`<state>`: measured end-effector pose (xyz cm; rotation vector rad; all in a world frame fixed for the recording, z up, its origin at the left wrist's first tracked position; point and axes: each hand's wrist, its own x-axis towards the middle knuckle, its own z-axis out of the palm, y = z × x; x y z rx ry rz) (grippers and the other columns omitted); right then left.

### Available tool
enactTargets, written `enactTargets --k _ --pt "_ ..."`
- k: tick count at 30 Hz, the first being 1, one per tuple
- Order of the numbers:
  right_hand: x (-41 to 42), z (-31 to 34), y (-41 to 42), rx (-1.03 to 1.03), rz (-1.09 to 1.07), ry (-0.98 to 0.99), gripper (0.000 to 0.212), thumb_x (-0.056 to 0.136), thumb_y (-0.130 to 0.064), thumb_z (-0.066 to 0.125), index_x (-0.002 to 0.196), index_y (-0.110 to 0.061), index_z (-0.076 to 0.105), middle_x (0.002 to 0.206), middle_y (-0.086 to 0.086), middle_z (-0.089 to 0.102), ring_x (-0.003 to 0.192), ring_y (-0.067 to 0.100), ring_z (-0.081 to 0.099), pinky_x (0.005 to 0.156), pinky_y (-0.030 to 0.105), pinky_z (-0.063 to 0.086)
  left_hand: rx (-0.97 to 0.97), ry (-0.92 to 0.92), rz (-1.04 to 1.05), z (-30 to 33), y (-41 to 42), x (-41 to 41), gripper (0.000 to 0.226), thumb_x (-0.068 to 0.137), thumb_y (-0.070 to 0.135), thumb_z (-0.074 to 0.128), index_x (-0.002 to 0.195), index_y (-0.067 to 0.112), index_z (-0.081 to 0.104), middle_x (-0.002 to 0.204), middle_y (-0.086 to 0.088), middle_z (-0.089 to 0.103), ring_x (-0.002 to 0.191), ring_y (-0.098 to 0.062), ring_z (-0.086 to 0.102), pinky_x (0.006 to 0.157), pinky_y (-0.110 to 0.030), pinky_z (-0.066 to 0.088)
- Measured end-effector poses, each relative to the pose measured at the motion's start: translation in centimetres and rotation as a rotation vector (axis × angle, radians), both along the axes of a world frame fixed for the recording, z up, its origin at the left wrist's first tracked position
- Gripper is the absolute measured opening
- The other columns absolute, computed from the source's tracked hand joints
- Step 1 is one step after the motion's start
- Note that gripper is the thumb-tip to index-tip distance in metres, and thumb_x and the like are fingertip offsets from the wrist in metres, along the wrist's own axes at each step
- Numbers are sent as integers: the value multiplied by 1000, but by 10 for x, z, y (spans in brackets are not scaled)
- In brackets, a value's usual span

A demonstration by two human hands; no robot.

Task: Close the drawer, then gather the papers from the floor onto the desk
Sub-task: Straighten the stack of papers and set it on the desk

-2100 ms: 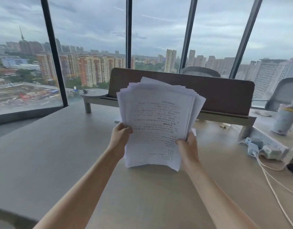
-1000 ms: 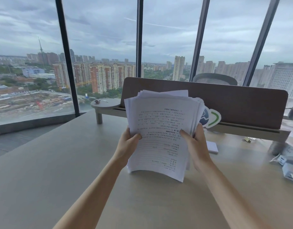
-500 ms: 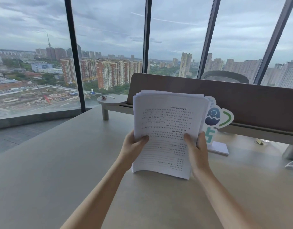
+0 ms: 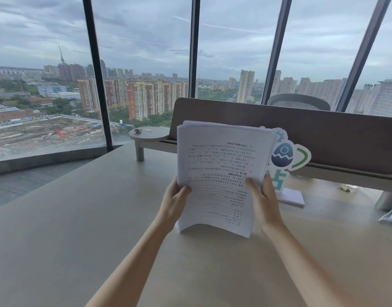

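The papers [image 4: 219,173] stand upright as a thick sheaf, bottom edge resting on the desk [image 4: 80,218] about midway across and nearer its far edge than its near one. The left hand [image 4: 174,201] pinches the sheaf's left edge low down, thumb on the printed face; the right hand [image 4: 262,196] clamps the right edge the same way. The sheaf looks light but floppy: its lower edge bows, and loose sheets would likely slide or fan out if the grip slackened, so holding both side edges low seems the sound place. Just behind its right side stands a cut-out sign [image 4: 288,158] on a white base, and beyond that the divider panel [image 4: 323,134] along the desk's far edge.
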<state>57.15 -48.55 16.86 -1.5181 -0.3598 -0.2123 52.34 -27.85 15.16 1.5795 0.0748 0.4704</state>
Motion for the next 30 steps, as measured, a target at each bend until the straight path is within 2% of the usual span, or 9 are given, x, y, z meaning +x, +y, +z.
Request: enactTargets --k 3,6,9,14,18,21,25,28,30 --pt "-1 -5 2 15 -19 16 22 102 -16 49 120 -26 54 117 -10 69 108 7 66 98 42 52 63 -30 36 -4 -2 6 42 90 -6 44 111 26 62 114 -4 69 112 -24 62 96 -40 49" --pt "2 0 -1 45 -48 -7 23 101 -14 49 117 -29 55 117 -8 70 107 9 67 96 40 53 102 -37 83 6 -1 10 42 90 -2 51 102 37 61 108 -1 71 107 -24 65 94 -41 52" --pt "3 1 -4 60 -54 -25 25 99 -13 53 117 -31 56 119 -8 70 113 14 65 95 41 51 106 -40 95 1 5 11 30 87 11 57 106 32 64 107 1 73 104 -24 66 94 -46 53" --pt "0 -16 2 39 -51 14 19 98 -19 55 108 -35 56 119 -3 69 116 22 64 102 50 49 70 16 19 -25 6 9 43 85 20 50 126 32 58 126 8 66 121 -16 58 105 -45 45" --pt "-1 -27 11 32 -51 30 36 90 -37 58 126 -35 51 136 -8 62 129 16 55 112 53 40 -43 24 32 -35 1 11 32 81 20 47 111 22 59 111 1 66 109 -22 56 90 -37 43" --pt "5 -26 12 57 -65 42 35 92 -35 55 126 -28 50 136 -2 62 128 19 56 111 55 41 -67 -15 34 -34 1 12 23 86 16 48 107 15 58 107 -8 65 101 -21 58 87 -38 46" --pt "8 -24 12 59 -67 14 21 95 -33 52 115 -39 54 130 -1 65 123 18 60 109 49 44 -39 -42 52 -35 8 14 21 92 12 52 112 15 59 113 -14 68 103 -24 63 89 -40 51" --pt "4 -44 16 -23 -43 65 52 91 -48 52 137 -27 44 139 2 60 130 19 55 114 53 38 -30 8 42 -48 6 10 26 98 10 48 119 20 59 116 -3 67 108 -18 61 90 -32 48" --pt "0 -51 18 -45 -36 63 54 93 -46 50 142 -27 40 141 2 58 132 17 53 116 51 37 -30 9 51 -51 2 7 31 99 7 45 118 27 57 116 4 65 109 -13 59 89 -27 47"
